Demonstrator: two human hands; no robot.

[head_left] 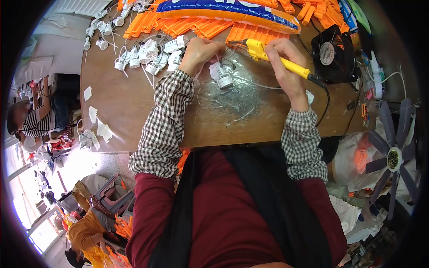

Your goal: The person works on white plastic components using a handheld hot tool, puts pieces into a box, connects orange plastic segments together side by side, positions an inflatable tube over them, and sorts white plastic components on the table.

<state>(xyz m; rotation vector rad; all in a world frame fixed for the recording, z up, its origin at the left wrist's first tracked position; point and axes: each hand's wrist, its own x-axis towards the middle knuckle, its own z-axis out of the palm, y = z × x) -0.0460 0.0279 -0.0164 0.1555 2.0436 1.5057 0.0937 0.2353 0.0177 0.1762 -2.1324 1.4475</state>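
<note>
In my right hand (288, 62) is a yellow soldering iron (292, 67), its tip pointing left toward my other hand. The fingers of my left hand (203, 51) are pinched together near that tip, on what may be thin wires; what exactly they hold is too small to make out. Just below them a white plastic motor unit (221, 76) lies on the table with thin leads coming off it. A pale cable (257, 84) runs from there toward my right wrist. Wire scraps and small bits (241, 100) are scattered on the tabletop beneath.
Several similar white units (149, 53) stand left of my left hand. Orange plastic strips (178, 27) and a blue-orange bag (228, 11) line the back. At right are a black fan (333, 53) and a grey fan (393, 158). Two other people sit at left.
</note>
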